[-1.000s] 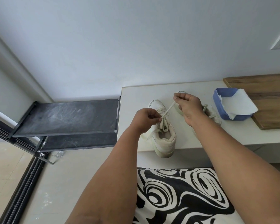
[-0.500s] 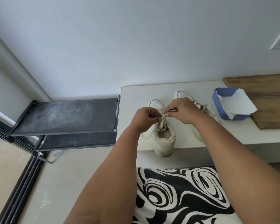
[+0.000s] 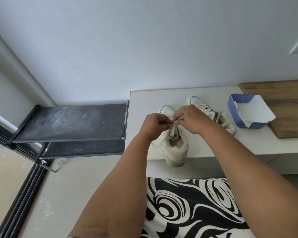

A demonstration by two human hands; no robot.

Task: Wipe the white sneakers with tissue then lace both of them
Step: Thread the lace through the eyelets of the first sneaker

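A pale counter (image 3: 141, 103) was set against a grey wall (image 3: 144, 40). At its 6 o'clock edge, a sneaker's (image 3: 176, 150) lace (image 3: 175, 130) was pinched by the left hand (image 3: 154, 125) and right hand (image 3: 192, 118), each grip closed on it.

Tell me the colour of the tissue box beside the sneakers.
Blue, with white tissue sticking out; the tissue box shows clearly in the head view.

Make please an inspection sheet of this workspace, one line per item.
Surface: white bench, against the wall.
Job's things: near sneaker, heel over the bench edge; far sneaker beside it; blue tissue box with tissue out.
Clutter: wooden board.
Grippers: left hand and right hand pinch the near sneaker's lace.
Cables: nothing seen.
Surroundings: black rack, patterned fabric.
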